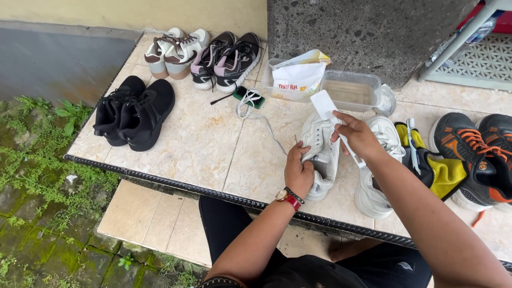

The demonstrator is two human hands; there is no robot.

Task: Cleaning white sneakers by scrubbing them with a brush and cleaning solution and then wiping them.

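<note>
Here, from the left, I see moss (32, 176) growing on the ground below the tiled ledge (197, 144). On the ledge a black pair (133, 112) stands side by side, and behind it a beige pair (176, 50) and a black-pink pair (226, 60) are lined up against the wall, I think to keep them out of the working area. A loose white lace (256, 114) lies on the tiles near a small green thing I cannot identify.

My left hand (298, 170) is closed on the side of a white shoe (320, 152), fingers curled around its edge, probably to keep it steady while it lies at the front of the ledge. My right hand (360, 137) is wrapped around the handle of a white brush (324, 104), whose head is lifted just above the shoe. Behind is a clear tub (349, 90) with cloudy water and a paper pack (298, 77), both within reach. The second white shoe (376, 181) lies beside the first, under my right forearm. Further right are a yellow cloth (445, 170) and an orange-black pair (480, 154).
</note>
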